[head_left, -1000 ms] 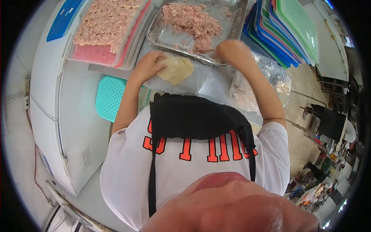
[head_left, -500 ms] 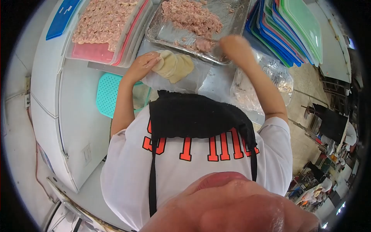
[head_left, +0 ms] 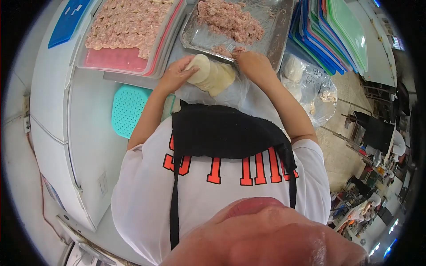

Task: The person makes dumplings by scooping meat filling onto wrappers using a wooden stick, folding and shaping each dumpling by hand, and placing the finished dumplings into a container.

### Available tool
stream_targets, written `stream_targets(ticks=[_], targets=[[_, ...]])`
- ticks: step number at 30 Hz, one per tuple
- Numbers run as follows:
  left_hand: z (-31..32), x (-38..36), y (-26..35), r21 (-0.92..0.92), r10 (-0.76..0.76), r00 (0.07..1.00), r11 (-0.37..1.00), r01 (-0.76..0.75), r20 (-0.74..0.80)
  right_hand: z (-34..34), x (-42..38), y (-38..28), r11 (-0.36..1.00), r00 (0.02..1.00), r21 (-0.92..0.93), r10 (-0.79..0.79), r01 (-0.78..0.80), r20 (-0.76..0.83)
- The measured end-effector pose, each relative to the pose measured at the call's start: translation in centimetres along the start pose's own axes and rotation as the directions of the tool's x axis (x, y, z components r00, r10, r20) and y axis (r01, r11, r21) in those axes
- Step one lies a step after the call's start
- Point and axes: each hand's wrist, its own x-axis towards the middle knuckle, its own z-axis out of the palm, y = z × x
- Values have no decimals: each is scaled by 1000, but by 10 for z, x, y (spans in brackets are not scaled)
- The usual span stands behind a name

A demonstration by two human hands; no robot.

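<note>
My left hand holds a stack of round, pale dough wrappers, with one wrapper standing out at the top by my fingers. My right hand is closed at the near edge of the metal tray, beside a small smear of meat; what its fingers grip is hidden. Minced meat lies heaped in the tray. Clear plastic lies under the wrappers.
At the left, a stacked tray carries rows of meat-filled pieces, near a blue lid. A turquoise perforated basket sits below. To the right are colored trays and a plastic bag holding pale rounds.
My right hand has moved left and down from the tray's right side toward the wrappers. A wrapper now stands out from the stack by my left hand. The view has shifted slightly.
</note>
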Motion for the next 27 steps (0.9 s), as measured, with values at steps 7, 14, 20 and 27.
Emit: stream_targets(ticks=[7, 14, 20, 27], targets=[[-6, 3, -28, 111, 235, 954, 960, -258, 186, 7, 50, -40, 999, 1000, 50, -8, 8, 6], [3, 29, -28, -438, 18, 1000, 899, -26, -22, -5, 36, -3, 448, 942, 830, 209, -331, 263], [20, 86, 47, -956, -59, 998, 294, -10, -28, -17, 19, -9, 96, 924, 978, 357, -186, 140], [30, 114, 52, -997, -251, 966, 54, -52, -64, -57, -24, 10, 900, 968, 408, 221, -154, -122]])
